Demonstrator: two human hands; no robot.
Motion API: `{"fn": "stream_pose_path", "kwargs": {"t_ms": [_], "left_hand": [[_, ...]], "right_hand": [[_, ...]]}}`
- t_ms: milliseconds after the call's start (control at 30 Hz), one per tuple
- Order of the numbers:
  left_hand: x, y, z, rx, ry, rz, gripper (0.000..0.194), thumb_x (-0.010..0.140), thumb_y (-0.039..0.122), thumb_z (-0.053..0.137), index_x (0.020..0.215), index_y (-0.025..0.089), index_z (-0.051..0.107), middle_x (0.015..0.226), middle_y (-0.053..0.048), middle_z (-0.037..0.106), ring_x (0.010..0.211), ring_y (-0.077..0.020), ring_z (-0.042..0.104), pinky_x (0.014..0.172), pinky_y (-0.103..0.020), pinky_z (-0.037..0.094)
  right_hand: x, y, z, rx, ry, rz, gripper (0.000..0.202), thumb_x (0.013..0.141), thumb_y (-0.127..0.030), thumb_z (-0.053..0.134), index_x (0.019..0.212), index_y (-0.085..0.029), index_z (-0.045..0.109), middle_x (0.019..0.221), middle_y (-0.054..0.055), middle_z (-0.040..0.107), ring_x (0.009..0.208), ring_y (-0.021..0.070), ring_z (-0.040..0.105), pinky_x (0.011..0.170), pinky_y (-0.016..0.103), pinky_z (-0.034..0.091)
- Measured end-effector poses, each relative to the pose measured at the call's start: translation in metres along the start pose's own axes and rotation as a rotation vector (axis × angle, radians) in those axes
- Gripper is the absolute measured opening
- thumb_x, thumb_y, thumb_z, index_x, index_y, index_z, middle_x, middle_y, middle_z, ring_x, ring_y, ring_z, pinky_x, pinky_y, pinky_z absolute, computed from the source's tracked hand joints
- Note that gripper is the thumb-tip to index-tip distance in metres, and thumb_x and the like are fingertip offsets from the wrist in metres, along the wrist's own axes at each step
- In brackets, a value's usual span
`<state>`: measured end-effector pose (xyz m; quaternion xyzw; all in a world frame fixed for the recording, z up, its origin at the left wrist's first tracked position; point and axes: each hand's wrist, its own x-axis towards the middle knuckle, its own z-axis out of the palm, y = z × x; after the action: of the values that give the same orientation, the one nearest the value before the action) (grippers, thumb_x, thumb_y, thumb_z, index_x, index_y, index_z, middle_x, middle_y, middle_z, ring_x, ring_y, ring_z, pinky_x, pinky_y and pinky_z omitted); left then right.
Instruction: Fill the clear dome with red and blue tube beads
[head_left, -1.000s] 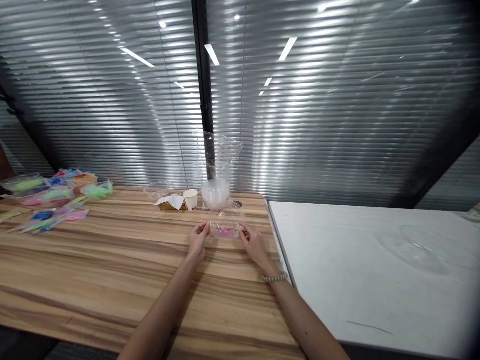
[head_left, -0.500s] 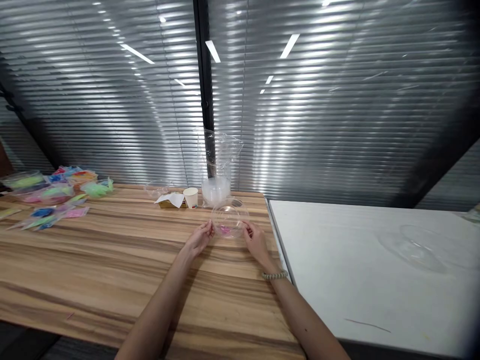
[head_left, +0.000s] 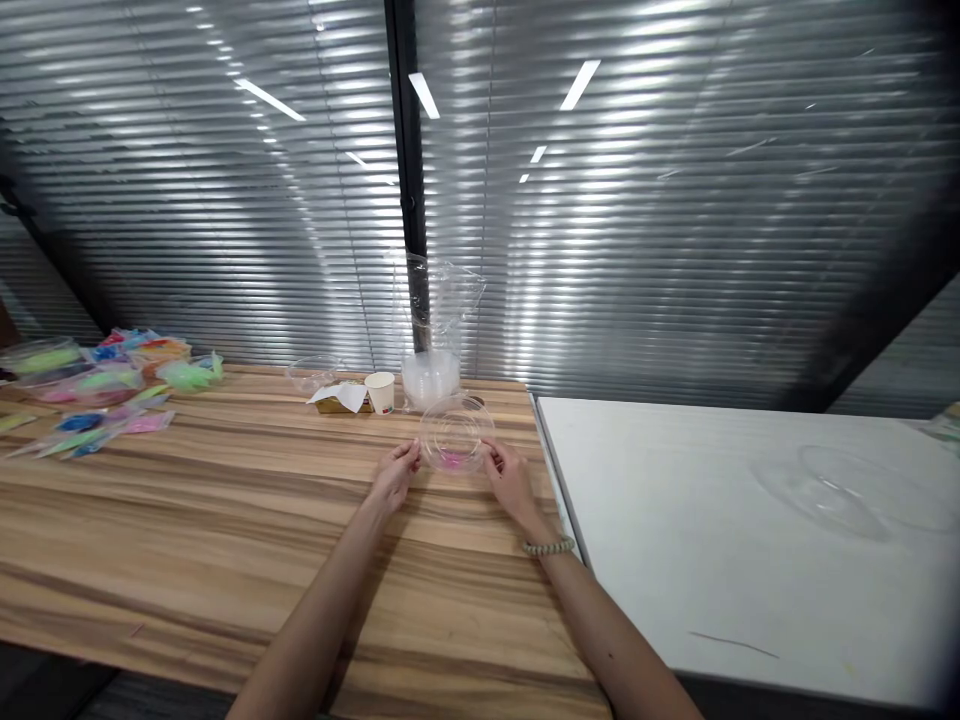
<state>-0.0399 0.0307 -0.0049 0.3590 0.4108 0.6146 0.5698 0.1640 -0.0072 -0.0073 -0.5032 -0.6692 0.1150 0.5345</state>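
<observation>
A clear round plastic bowl (head_left: 457,425) is held between my two hands, tilted so that its circular face points toward me. Something small and bright pink (head_left: 452,461) shows low in it; its kind is too small to make out. My left hand (head_left: 397,473) is closed on the bowl's left rim, thumb and fingers pinched. On the right rim, my right hand (head_left: 511,477) pinches the edge in the same way. Just behind the bowl stands a stack of clear plastic bowls (head_left: 430,378) in a thin clear bag (head_left: 450,290).
A paper cup (head_left: 381,392) stands beside a small box with white tissue (head_left: 343,397). Several bags of coloured material (head_left: 105,380) lie at the left of the wooden table (head_left: 247,540). Clear round plastic pieces (head_left: 832,495) rest on the white table (head_left: 675,560).
The bowl has tipped slightly, its round face turning more toward me. Both hands keep their hold on the rim, and the view has shifted a little.
</observation>
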Motion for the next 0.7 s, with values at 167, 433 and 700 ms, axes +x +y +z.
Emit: {"fn": "stream_pose_path", "kwargs": {"t_ms": [167, 433, 700], "left_hand": [[-0.002, 0.003, 0.004, 0.102, 0.168, 0.108, 0.024, 0.062, 0.032, 0.073, 0.069, 0.013, 0.059, 0.06, 0.002, 0.057, 0.052, -0.0071, 0.049, 0.055, -0.021, 0.04], [-0.02, 0.015, 0.016, 0.712, 0.201, 0.632, 0.01, 0.078, 0.026, 0.058, 0.074, 0.017, 0.061, 0.075, -0.003, 0.061, 0.074, -0.0171, 0.054, 0.069, -0.028, 0.039], [-0.032, 0.01, 0.021, 1.529, -0.169, 0.852, 0.015, 0.084, 0.016, 0.049, 0.08, 0.019, 0.063, 0.084, -0.006, 0.066, 0.084, -0.0232, 0.055, 0.077, -0.035, 0.036]], "right_hand": [[0.0, 0.001, 0.001, 0.0, -0.005, 0.0, 0.03, 0.082, -0.02, 0.043, 0.105, -0.015, 0.062, 0.092, 0.009, 0.067, 0.077, 0.0182, 0.061, 0.07, 0.031, 0.049], [-0.003, -0.008, 0.001, 0.013, -0.069, -0.137, 0.027, 0.086, -0.022, 0.043, 0.106, -0.019, 0.061, 0.099, 0.007, 0.066, 0.079, 0.0173, 0.062, 0.069, 0.03, 0.052], [-0.006, -0.018, 0.001, -0.014, -0.13, -0.256, 0.028, 0.083, -0.014, 0.045, 0.106, -0.018, 0.061, 0.101, 0.007, 0.067, 0.09, 0.0183, 0.062, 0.081, 0.032, 0.05]]}}
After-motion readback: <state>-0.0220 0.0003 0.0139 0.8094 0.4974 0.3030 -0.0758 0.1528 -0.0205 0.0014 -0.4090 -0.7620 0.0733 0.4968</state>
